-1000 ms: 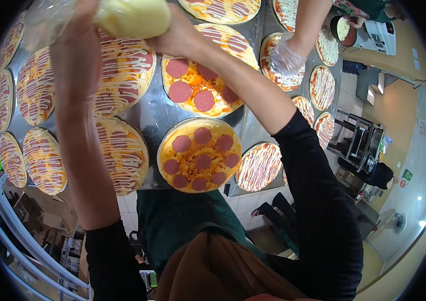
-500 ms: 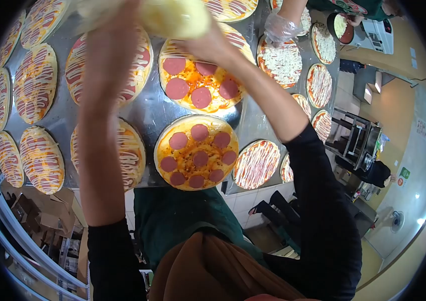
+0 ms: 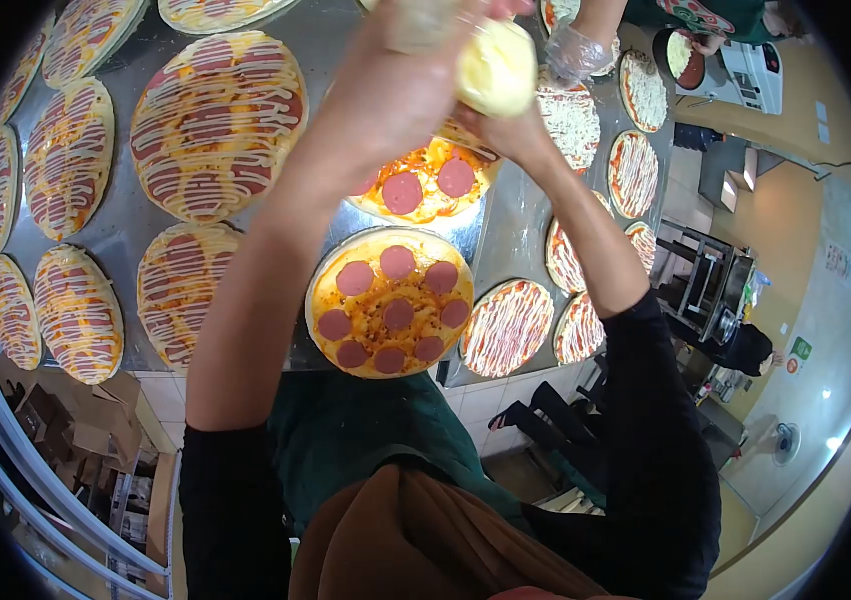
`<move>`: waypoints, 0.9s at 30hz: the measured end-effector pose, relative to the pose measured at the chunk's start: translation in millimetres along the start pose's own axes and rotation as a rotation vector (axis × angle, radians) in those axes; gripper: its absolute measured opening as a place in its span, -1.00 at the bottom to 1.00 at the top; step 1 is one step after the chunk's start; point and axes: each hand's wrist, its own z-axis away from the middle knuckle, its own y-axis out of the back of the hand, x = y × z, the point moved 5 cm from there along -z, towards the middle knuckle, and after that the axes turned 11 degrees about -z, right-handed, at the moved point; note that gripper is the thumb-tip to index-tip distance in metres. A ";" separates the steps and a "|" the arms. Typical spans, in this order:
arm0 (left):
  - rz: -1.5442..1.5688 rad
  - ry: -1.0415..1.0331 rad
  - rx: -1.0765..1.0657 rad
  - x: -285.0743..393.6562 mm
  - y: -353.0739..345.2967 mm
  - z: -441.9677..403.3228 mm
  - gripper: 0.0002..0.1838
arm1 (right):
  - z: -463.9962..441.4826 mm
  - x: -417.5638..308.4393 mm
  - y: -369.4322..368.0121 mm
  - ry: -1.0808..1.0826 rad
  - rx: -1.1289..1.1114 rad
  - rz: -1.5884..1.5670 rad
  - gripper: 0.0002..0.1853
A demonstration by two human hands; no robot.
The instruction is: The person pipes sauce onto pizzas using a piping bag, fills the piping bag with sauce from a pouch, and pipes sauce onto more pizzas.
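Piping bag [image 3: 498, 68] of pale sauce held above the far sausage pizza [image 3: 427, 196].
Left, a sauce-striped pizza [image 3: 218, 125]; near, an unstriped pizza [image 3: 390, 303]; the left hand [image 3: 410, 75], blurred, clasped around the bag; the right hand [image 3: 513, 132] against it, finger closure hidden. Uneven squeezing could blob or spill the sauce.

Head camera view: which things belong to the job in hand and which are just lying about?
Likely in the job:
- pale-filled bag
- two pizzas with round sausage slices
- large striped pizzas

Just lying about:
- cardboard box
- fan
- green sign
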 end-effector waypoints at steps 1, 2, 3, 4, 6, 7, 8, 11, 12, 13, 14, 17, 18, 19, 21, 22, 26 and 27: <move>-0.033 0.004 0.032 2.4 14.1 2.1 -0.58 | -11.0 -2.6 -11.2 0.024 0.006 -0.034 -0.49; -0.077 0.009 0.077 5.0 30.5 5.9 -0.58 | -28.0 -2.4 -31.1 0.017 0.017 -0.111 -0.52; -0.117 0.012 0.126 7.6 47.6 9.9 -0.58 | -48.6 0.9 -53.6 -0.047 0.057 -0.232 -0.55; -0.148 0.013 0.172 9.2 63.7 13.9 -0.58 | -64.2 2.6 -74.2 -0.125 0.077 -0.353 -0.59; -0.156 0.011 0.243 9.9 86.5 19.3 -0.58 | -77.7 -7.9 -90.8 -0.161 -0.002 -0.462 -0.58; -0.141 0.007 0.258 9.0 88.0 19.8 -0.58 | -79.3 -5.7 -95.9 -0.123 0.009 -0.416 -0.58; -0.125 0.005 0.255 7.9 83.6 19.7 -0.57 | -79.9 -4.7 -97.8 -0.084 0.018 -0.367 -0.59; -0.068 -0.012 0.166 4.4 39.1 14.9 -0.57 | -34.6 -4.1 -44.7 -0.203 0.005 -0.304 -0.58; -0.039 -0.017 0.120 2.8 21.7 12.5 -0.57 | -16.0 0.4 -26.3 -0.128 -0.006 -0.170 -0.55; -0.007 -0.020 0.074 2.0 5.7 10.9 -0.57 | 2.4 6.4 -11.0 -0.087 -0.012 -0.059 -0.53; 0.017 -0.014 0.027 -0.1 -7.2 9.4 -0.57 | 14.6 10.1 -1.8 -0.075 -0.017 0.017 -0.50; 0.017 -0.012 -0.021 1.2 -14.5 6.6 -0.57 | 17.7 5.1 -2.8 -0.009 -0.049 0.129 -0.49; 0.000 -0.014 -0.012 3.6 -8.0 7.2 -0.57 | 10.0 0.9 -9.7 0.026 -0.037 0.106 -0.50; -0.033 -0.018 0.022 7.4 3.8 7.9 -0.57 | -4.5 -5.9 -21.2 0.057 -0.017 0.032 -0.50; -0.118 -0.011 0.101 18.7 31.7 14.7 -0.57 | -33.4 -19.1 -47.5 0.059 0.007 -0.131 -0.51; -0.159 -0.005 0.162 26.5 47.4 18.9 -0.57 | -46.7 -21.0 -62.0 -0.025 -0.007 -0.230 -0.56; -0.130 -0.033 0.310 31.8 79.5 20.3 -0.57 | -70.4 -6.0 -112.7 -0.098 0.044 -0.552 -0.59; -0.166 -0.064 0.279 30.5 71.9 21.0 -0.57 | -63.9 -8.5 -104.3 -0.078 0.033 -0.460 -0.60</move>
